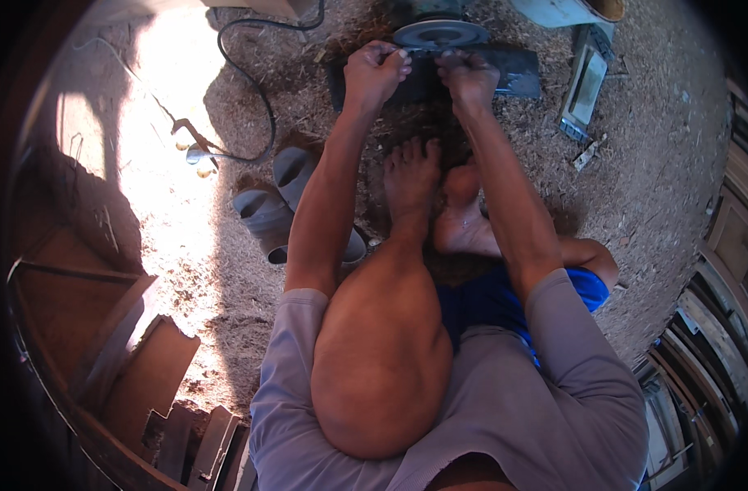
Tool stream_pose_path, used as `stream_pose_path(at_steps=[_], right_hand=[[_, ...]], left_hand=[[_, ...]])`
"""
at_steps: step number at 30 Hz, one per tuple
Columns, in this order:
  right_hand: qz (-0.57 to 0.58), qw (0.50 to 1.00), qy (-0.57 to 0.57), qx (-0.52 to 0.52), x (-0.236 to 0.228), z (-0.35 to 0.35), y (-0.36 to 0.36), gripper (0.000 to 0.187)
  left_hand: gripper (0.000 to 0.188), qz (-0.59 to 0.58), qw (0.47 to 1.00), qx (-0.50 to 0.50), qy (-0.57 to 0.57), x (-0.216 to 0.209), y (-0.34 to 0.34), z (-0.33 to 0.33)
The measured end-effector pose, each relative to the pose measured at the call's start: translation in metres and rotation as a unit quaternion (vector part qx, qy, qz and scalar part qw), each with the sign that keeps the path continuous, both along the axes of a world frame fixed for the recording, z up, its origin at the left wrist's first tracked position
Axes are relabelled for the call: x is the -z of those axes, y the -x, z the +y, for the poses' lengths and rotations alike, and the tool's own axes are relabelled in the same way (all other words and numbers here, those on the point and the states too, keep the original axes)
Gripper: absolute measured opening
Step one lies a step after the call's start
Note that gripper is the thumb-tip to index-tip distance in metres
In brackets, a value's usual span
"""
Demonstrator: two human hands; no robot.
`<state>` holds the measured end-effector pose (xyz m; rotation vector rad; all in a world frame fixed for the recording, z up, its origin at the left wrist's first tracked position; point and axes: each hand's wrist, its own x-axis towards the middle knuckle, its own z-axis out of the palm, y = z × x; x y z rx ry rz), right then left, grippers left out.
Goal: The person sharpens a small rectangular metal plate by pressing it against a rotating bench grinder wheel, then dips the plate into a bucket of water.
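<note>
I sit on the ground with both arms stretched forward to a grey round grinding wheel [441, 33] at the far middle. My left hand [374, 72] is closed, thumb and fingers pinched together close to the wheel's near left edge. My right hand [470, 79] is closed in a similar pinch at the near right edge. Between the fingertips runs a thin, dark strip, too small and shaded to name; both hands seem to hold it against or just before the wheel. Under the hands lies a dark flat plate [517, 74], its right part wet-looking.
My bare foot [411, 176] rests just before the plate. Grey slippers [263, 214] lie left of it. A black cable [269, 123] loops at the left. A long metal tool [585, 92] and a white bucket [560, 11] stand at right. Wooden boards [149, 368] line the left.
</note>
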<state>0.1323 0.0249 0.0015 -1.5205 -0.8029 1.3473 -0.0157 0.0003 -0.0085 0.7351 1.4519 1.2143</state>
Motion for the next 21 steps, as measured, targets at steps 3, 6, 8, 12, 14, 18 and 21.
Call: stream_pose_path(at_steps=[3,6,8,12,14,18,21], right_hand=[[0.009,1.000,0.003,0.006,-0.0012,0.0000,-0.0013,0.006],[0.020,1.000,0.012,0.014,-0.0026,0.0009,-0.0022,0.004],[0.028,0.999,0.017,0.017,-0.0032,0.0013,-0.0028,0.004],[0.035,0.999,0.023,0.024,-0.0028,0.0018,-0.0046,0.004],[0.035,0.999,0.025,0.028,-0.0023,0.0021,-0.0050,0.005],[0.024,0.999,0.025,0.026,-0.0014,0.0017,-0.0033,0.005],[0.016,1.000,0.015,0.019,-0.0002,0.0006,-0.0007,0.005]], left_hand=[[0.013,0.007,1.000,0.003,0.004,-0.0009,-0.0024,0.0011],[0.013,0.026,1.000,0.006,0.003,-0.0017,-0.0041,0.0017],[0.013,0.037,0.999,-0.005,0.007,-0.0013,-0.0054,0.0029],[0.013,0.049,0.999,0.008,0.008,-0.0029,-0.0062,0.0036],[0.013,0.046,0.999,0.017,0.007,-0.0037,-0.0067,0.0045],[0.012,0.017,1.000,0.013,0.000,-0.0036,-0.0042,0.0039],[0.012,0.013,1.000,0.016,-0.001,-0.0002,-0.0010,0.0031]])
